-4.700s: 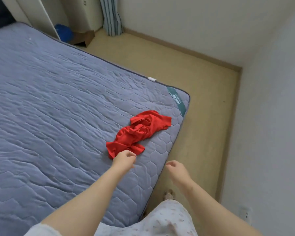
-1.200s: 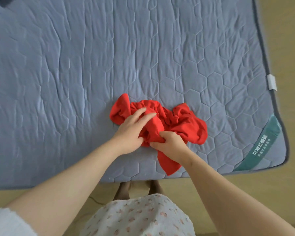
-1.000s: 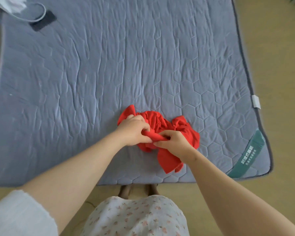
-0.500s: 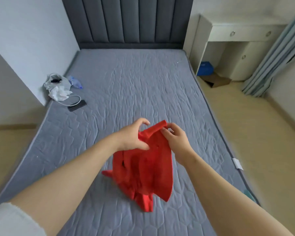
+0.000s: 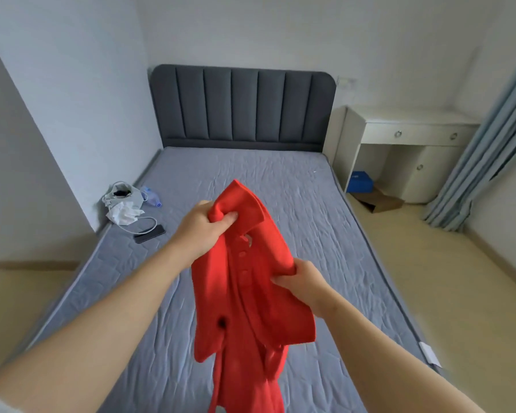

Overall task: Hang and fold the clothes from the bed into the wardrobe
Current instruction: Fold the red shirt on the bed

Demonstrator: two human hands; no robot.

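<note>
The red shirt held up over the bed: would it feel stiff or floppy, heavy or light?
Probably floppy: the red shirt droops in folds below the left hand and right hand gripping it. Likely light, since two small handfuls of cloth carry it all. It seems unlikely to slip; the fabric bunches in each grip.

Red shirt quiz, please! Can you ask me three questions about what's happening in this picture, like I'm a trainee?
1. True or false: the red shirt lies flat on the bed.
2. Which of the hands grips the shirt higher up? A) the left hand B) the right hand
3. What colour is the headboard?

Key: 1. False, both hands hold it up above the bed. 2. A. 3. Dark grey.
</note>
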